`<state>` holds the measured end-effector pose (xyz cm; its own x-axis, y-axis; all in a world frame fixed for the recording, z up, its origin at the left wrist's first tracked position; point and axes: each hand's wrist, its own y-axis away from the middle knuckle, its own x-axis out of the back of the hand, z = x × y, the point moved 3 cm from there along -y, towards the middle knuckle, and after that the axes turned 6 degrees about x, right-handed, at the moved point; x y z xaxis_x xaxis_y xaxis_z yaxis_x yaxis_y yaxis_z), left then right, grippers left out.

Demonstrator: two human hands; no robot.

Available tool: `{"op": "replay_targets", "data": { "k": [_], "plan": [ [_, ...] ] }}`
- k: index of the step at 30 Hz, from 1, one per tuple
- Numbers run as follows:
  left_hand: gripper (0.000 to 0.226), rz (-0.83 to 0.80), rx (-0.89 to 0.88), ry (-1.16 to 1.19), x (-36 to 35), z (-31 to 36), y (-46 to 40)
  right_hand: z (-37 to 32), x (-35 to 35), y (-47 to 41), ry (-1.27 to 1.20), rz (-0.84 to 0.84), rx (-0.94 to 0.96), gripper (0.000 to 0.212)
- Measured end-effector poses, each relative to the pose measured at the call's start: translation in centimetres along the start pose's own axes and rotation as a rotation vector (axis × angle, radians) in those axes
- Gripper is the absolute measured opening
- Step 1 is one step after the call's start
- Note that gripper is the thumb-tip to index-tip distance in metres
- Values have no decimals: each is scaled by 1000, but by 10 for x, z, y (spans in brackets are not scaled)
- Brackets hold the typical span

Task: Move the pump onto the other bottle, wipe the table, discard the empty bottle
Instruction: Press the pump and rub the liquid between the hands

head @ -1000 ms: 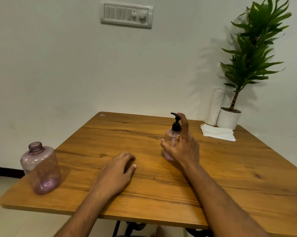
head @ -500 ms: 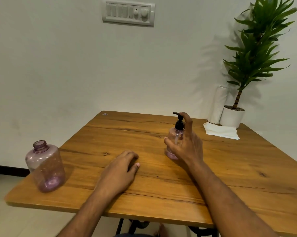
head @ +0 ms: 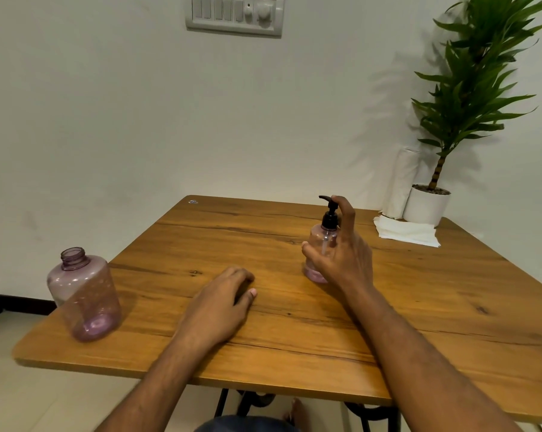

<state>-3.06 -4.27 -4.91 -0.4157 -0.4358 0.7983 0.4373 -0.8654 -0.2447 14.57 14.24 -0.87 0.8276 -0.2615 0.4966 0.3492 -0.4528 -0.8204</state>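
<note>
Right hand [head: 344, 260] wraps the small pink-tinted clear bottle [head: 321, 244] at centre frame, forefinger up by its black pump [head: 329, 213]. Left hand [head: 223, 302] rests loosely curled, holding nothing, on the wooden table [head: 450, 300]. Pump swap just starting, I'd say; next, unscrew it for the large open-necked tinted bottle [head: 84, 294], lower left.

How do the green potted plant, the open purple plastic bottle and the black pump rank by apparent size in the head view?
1. Green potted plant, largest.
2. Open purple plastic bottle, though it stands nearer the camera.
3. Black pump, smallest.
</note>
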Motion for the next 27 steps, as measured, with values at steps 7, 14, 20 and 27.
{"op": "replay_targets", "data": {
  "k": [7,14,20,27],
  "plan": [
    [40,-16,-6,6,0,0,1,-1,-1,-1,20,-5,-13,95],
    [39,-5,4,-6,-2,-2,-1,0,-1,0,-1,-12,-17,95],
    [40,-16,7,2,-2,-5,-2,-2,-2,0,-12,-15,-18,98],
    [40,-22,16,16,-3,-2,-1,6,-1,4,-95,-36,-52,106]
  ]
}}
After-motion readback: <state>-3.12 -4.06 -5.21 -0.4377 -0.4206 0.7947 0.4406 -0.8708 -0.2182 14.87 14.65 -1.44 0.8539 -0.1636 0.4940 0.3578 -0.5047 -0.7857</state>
